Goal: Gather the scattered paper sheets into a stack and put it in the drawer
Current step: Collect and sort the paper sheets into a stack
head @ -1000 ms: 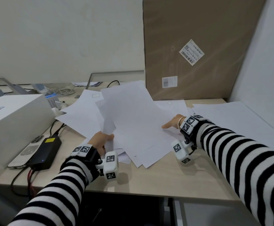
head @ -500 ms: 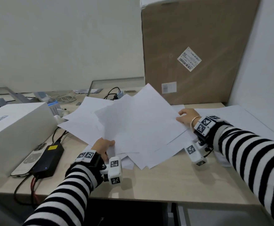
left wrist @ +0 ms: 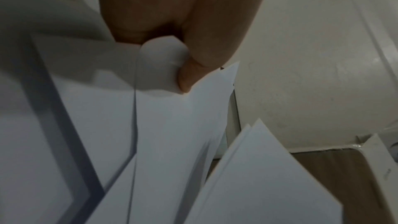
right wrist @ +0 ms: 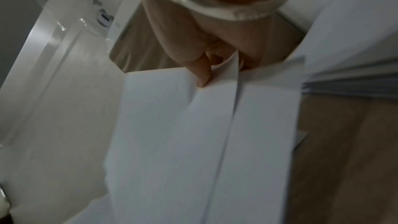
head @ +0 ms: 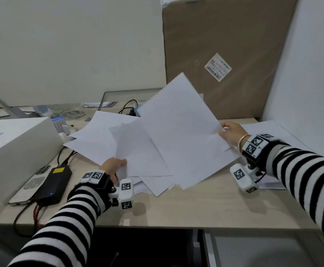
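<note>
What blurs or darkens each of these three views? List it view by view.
Head view: evenly lit and sharp, wide-angle bending at the edges; soft shadows under the paper sheets. Left wrist view: dim; the left hand is close and soft, shading the sheets. Right wrist view: motion-smeared, the bracelet streaked, the right hand dark at top.

We are seeing paper sheets [head: 180, 135] fanning over the worktop [head: 176, 209] centre, box [head: 13, 147] lying left, cardboard carton [head: 224, 54] standing behind, drawer [head: 253, 251] sitting below right.

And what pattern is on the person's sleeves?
Black and white stripes on the sleeves, clearest in the head view.
</note>
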Available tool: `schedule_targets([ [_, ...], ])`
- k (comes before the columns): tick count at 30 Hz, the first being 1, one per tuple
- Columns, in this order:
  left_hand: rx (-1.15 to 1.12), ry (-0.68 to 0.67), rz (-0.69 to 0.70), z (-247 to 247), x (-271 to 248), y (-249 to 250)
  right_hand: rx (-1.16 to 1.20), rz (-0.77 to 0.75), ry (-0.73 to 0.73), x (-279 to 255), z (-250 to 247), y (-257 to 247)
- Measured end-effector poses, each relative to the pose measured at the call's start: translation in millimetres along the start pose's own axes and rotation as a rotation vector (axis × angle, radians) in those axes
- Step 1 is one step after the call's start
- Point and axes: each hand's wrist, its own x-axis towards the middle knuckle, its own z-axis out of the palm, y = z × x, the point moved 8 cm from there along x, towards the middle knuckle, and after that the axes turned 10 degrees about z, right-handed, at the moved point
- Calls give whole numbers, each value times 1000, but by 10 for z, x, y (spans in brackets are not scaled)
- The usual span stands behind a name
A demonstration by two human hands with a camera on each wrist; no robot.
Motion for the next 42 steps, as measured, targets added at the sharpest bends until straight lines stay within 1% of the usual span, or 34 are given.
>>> schedule_targets([
  [3,52,2,59,-63,30,108,-104,-71,-54,26,76,-152],
  [6,40,10,95,-129,91,176,-201,-60,-29,119,185,-198],
  [7,43,4,89,-142,103,170,-248,-53,-24,136,241,-200],
  [9,68,-7,84,-180,185,135,-328,-49,-34,159,373,-220],
  [11,46,-10,92,-192,255,131,-380,-51,-65,187,517,-238],
  [13,63,-73,95,-106,257,163,-388,-54,-89,197,662,-271],
  [17,171,-197,127,48,220,257,-375,-74,-115,208,935,-374],
  [19,208,-212,135,73,264,250,-341,-65,-137,201,1038,-372],
  [23,201,-81,184,6,393,243,-266,0,-137,259,1018,-245],
  [27,46,30,226,-30,483,264,-221,148,-105,401,723,83],
  [29,-28,58,244,-33,471,259,-135,210,-96,407,612,205],
  [31,-93,54,262,6,424,283,-16,278,-132,412,599,328],
  [32,-126,49,274,32,399,315,33,300,-157,485,609,439],
  [33,-155,40,287,56,372,342,86,314,-201,687,682,653],
  [34,-179,32,298,71,329,372,145,328,-254,767,746,755],
  [35,-203,20,308,83,303,392,232,347,-299,721,767,748],
  [37,-231,4,316,95,249,410,407,376,-349,346,694,461],
  [38,-228,3,314,90,231,398,445,353,-367,183,651,317],
  [40,-231,7,302,95,190,369,448,311,-370,72,583,241],
  [42,-232,3,283,126,128,344,406,276,-292,45,502,223],
])
